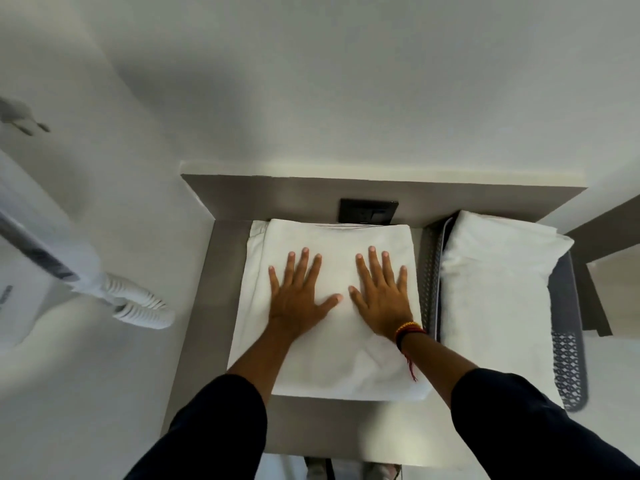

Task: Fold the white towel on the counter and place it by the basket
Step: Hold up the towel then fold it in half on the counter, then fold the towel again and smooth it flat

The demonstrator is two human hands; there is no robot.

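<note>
A white towel [332, 362] lies folded into a thick rectangle on the grey counter [221, 271], its far edge against the back wall. Both palms rest flat on top of it with the fingers spread: my left hand [299, 296] on the left half, my right hand [382, 294] on the right half, thumbs nearly meeting. Neither hand grips anything. Just right of the towel stands a dark perforated basket [569, 362] with another white folded towel [495, 299] lying in it.
A black wall socket [369, 211] sits on the back wall behind the towel. At the left, a white wall-mounted hair dryer with a coiled cord [138, 303] hangs beside the counter. The counter's front edge runs below my forearms.
</note>
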